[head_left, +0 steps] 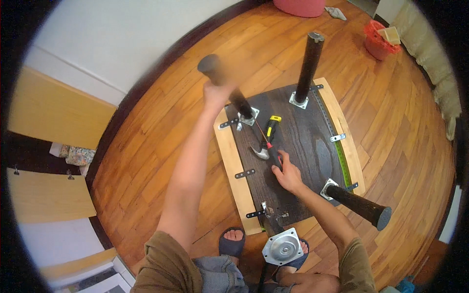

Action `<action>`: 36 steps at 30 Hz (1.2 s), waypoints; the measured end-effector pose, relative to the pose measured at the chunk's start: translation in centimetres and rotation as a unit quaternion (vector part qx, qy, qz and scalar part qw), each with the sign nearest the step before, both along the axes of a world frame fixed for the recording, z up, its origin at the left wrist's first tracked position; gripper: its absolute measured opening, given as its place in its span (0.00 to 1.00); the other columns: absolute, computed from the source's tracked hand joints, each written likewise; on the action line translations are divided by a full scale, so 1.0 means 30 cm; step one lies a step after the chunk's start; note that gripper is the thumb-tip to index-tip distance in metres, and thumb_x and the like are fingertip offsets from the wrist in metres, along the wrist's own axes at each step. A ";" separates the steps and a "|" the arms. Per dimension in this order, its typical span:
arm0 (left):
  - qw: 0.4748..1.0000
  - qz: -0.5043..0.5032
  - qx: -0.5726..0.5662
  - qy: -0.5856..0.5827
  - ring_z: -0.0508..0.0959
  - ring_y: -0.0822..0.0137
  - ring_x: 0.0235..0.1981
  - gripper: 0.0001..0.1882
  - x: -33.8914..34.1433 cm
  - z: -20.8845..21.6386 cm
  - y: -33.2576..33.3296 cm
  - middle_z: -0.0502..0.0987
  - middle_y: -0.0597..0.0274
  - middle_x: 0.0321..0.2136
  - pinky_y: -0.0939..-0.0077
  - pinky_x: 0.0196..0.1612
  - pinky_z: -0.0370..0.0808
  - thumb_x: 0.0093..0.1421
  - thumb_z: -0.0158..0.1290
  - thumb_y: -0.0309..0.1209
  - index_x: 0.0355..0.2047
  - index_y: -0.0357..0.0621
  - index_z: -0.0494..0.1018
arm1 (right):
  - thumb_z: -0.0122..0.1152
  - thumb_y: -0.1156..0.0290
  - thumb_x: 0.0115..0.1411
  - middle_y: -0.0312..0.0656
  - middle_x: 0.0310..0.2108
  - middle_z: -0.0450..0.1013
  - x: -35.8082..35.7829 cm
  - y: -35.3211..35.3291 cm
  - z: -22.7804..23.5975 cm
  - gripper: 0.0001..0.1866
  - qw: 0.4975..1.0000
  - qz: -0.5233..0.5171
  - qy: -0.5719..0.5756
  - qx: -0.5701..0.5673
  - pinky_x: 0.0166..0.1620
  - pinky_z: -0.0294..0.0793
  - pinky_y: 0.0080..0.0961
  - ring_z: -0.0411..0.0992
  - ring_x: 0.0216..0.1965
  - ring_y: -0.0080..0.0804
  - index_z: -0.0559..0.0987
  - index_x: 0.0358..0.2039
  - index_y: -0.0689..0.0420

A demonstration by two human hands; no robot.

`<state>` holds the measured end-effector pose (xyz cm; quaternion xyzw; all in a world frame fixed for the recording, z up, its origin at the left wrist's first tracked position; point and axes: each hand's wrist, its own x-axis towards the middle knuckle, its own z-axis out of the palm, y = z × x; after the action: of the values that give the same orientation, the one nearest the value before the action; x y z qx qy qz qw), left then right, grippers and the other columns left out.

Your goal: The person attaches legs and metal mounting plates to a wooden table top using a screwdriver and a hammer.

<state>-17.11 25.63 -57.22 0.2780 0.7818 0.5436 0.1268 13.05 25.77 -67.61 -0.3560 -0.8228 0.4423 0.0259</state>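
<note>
An upside-down tabletop (293,132) of dark wood with pale side strips lies on the floor. My left hand (218,94) is wrapped round the black table leg (239,103) at its far left corner. In my right hand (289,174) is a screwdriver (275,157) with a red and black handle. Its shaft slants up to the square metal plate (249,116) at that leg's base. Beside the shaft lies a claw hammer (271,128) with a yellow and black grip, partly crossed by the screwdriver.
Black legs stand at the far right (309,63) and near right (359,202) corners. A loose-looking metal plate (283,247) is close to my feet. Black perforated brackets (245,173) join the strips. A red bucket (380,44) stands far right; open cabinets (53,193) are left.
</note>
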 end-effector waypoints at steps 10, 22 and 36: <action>0.999 -0.029 0.014 0.003 0.76 0.72 0.26 0.15 -0.024 -0.093 -0.006 0.77 0.61 0.25 0.76 0.30 0.72 0.46 0.64 0.36 0.26 0.37 0.74 | 0.62 0.60 0.50 0.52 0.29 0.73 0.161 -0.088 0.104 0.22 0.993 -0.093 -0.001 0.073 0.35 0.70 0.39 0.73 0.31 0.51 0.70 0.42 0.57; 0.999 -0.040 -0.035 0.001 0.77 0.69 0.27 0.18 -0.004 -0.038 -0.016 0.77 0.59 0.24 0.73 0.30 0.73 0.46 0.63 0.41 0.25 0.38 0.75 | 0.64 0.67 0.49 0.43 0.21 0.70 0.587 -0.031 0.154 0.15 0.967 -0.193 -0.023 0.163 0.27 0.69 0.30 0.70 0.23 0.39 0.71 0.35 0.56; 0.981 -0.176 -0.070 0.032 0.74 0.72 0.23 0.18 0.339 -0.026 -0.333 0.71 0.66 0.16 0.75 0.30 0.72 0.43 0.64 0.40 0.26 0.41 0.71 | 0.56 0.73 0.54 0.33 0.35 0.70 0.607 0.873 0.317 0.18 0.978 -0.205 0.036 0.016 0.43 0.65 0.17 0.66 0.37 0.20 0.72 0.45 0.64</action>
<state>-6.93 15.62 -58.01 0.4187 0.7605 0.4473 0.2150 31.26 51.96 -58.10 -0.5004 -0.7379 0.4271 0.1508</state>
